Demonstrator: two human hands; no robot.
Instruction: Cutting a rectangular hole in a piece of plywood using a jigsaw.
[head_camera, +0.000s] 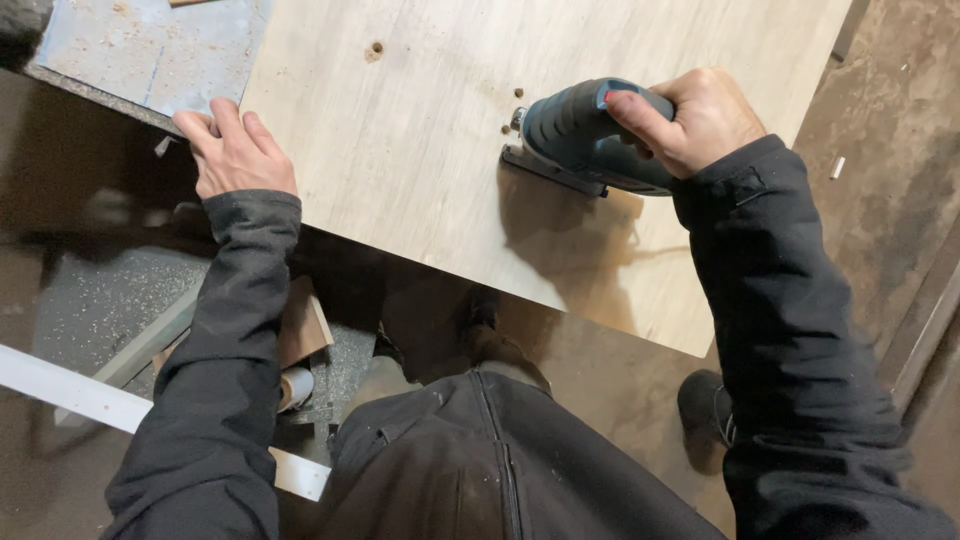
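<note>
Looking straight down past a dark zipped jacket (480, 460) and two black sleeves, with a dusty floor (100, 300) and a pale strip (90, 400) lying below the left arm.

Left hand (235, 150) flat on the near-left corner of the plywood sheet (400, 180) — fingers spread and pressing down, not pinching anything, right where the sheet meets a scuffed blue-grey panel (150, 50). Good spot for holding the board from chattering, and well apart from the tool.

Right hand (695, 120) wrapped shut around the handle of a blue-grey jigsaw (580, 135) — full fist grip, index finger stretched along the top. Saw sitting base-flat on the plywood, just left of that grip, roughly mid-sheet toward the right side. Blade itself hidden under the body, so can't tell if cutting at this instant.

Just past the nose of the saw, a few small drilled holes (512, 112) in the wood; further up and left, one larger hole (374, 49).

For doing this bit well, probably: keep the shoe dead flat on the sheet, feed slow without forcing sideways, keep the pressing hand out of the cut line. Near edge of the board overhangs toward the legs, so worth minding the sag and what's underneath.
</note>
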